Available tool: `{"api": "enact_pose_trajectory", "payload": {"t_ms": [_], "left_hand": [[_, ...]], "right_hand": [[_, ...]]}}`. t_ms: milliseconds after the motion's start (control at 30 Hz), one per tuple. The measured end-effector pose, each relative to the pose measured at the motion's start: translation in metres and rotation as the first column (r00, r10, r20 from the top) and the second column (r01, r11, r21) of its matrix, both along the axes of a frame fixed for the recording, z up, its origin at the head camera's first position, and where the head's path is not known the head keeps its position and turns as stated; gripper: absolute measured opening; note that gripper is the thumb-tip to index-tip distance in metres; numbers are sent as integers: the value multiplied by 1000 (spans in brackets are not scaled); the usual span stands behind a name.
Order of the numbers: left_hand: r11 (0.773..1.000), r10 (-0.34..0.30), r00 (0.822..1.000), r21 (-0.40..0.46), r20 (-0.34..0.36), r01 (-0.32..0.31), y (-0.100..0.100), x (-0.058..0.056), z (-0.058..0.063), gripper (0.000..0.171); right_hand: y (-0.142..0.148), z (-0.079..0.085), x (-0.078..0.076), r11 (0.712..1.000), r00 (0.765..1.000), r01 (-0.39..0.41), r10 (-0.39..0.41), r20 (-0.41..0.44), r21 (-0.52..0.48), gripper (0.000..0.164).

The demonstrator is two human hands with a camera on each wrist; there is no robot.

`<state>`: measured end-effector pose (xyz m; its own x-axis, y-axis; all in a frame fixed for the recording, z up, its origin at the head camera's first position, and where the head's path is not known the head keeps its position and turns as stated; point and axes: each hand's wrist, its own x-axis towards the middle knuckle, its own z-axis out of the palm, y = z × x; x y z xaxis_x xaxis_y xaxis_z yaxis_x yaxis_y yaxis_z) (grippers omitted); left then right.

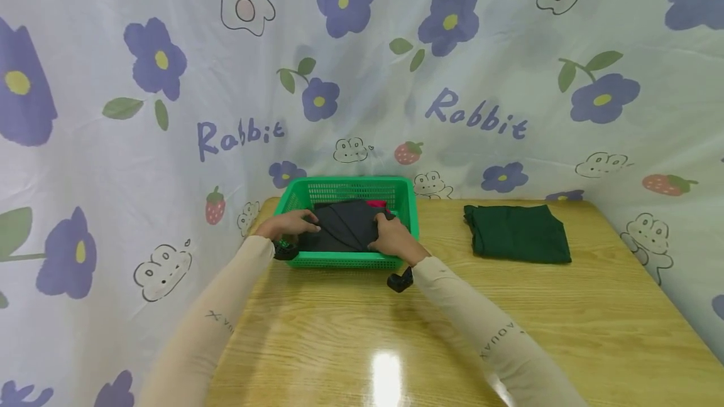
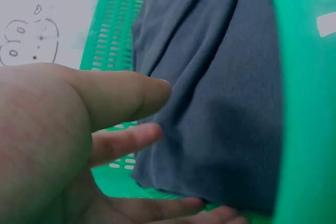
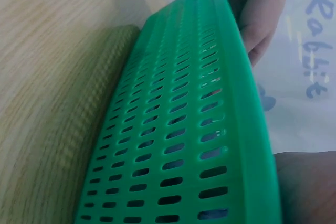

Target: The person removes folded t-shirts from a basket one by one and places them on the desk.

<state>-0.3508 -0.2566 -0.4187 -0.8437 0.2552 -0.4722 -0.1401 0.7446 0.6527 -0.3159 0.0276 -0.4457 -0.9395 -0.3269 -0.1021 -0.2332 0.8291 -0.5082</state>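
A dark grey folded cloth lies inside a green plastic basket. My left hand reaches over the basket's left end, its thumb and fingers spread at the cloth's left edge. In the left wrist view the left hand has straight, parted fingers beside the grey cloth. At the cloth's right end, my right hand rests with thumb and forefinger apart on it. The right wrist view shows only part of the right hand behind the basket wall; its fingertips are hidden there.
Red cloth peeks out behind the grey one in the basket. A folded dark green cloth lies to the right on the wooden table. A printed curtain hangs close behind the basket and along both sides.
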Motion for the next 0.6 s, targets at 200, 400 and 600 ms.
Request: {"api": "enact_pose_trajectory", "payload": {"t_ms": [200, 400, 600], "left_hand": [[1000, 10, 999, 10, 45, -10, 1, -2, -1, 49], [999, 17, 999, 26, 31, -17, 1, -3, -4, 47], [1000, 3, 1000, -5, -15, -3, 3, 0, -2, 47]], "right_hand": [[0, -3, -2, 999, 999, -6, 7, 48, -32, 69], [4, -8, -7, 987, 997, 3, 9, 78, -162, 73], [7, -10, -9, 934, 994, 38, 0, 107, -355, 75]]}}
